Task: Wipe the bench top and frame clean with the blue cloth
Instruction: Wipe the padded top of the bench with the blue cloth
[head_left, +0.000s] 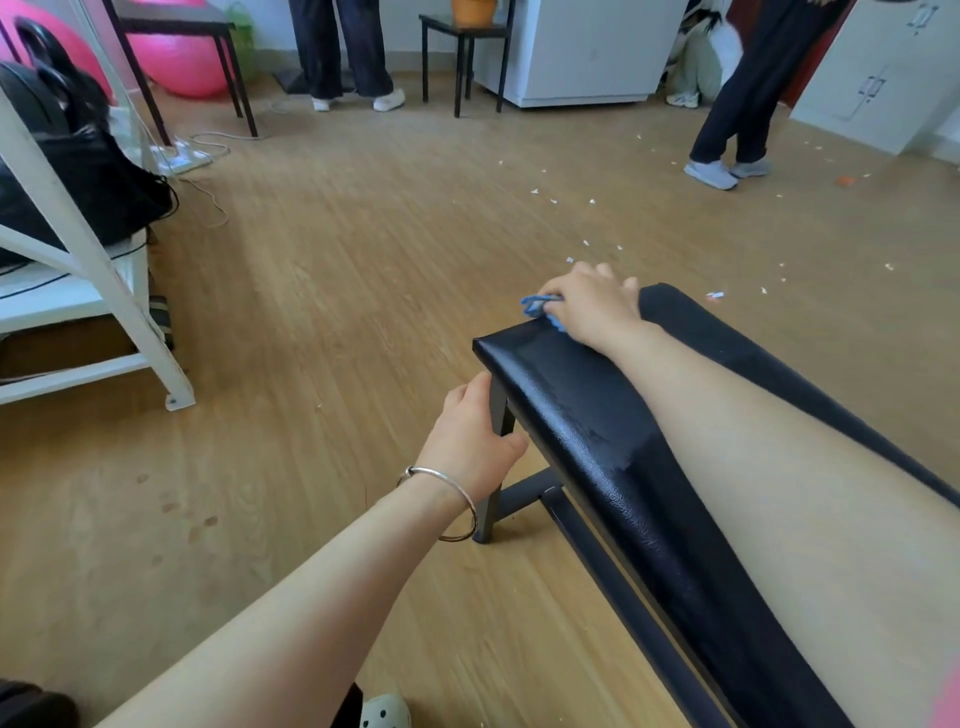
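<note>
Steadying with the left hand (472, 441), clamped round the table leg (489, 512). Farther out, pressing the bunched blue cloth (537, 304) onto the far edge of the glossy black table top (571, 395) with the right hand (592, 306), fingers curled over it. Seemingly finishing the top, probably leaving the frame (613, 566) for later.

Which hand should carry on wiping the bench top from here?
Right. The right hand holds the blue cloth on the bench top; the left hand grips the bench leg and has no cloth.
</note>
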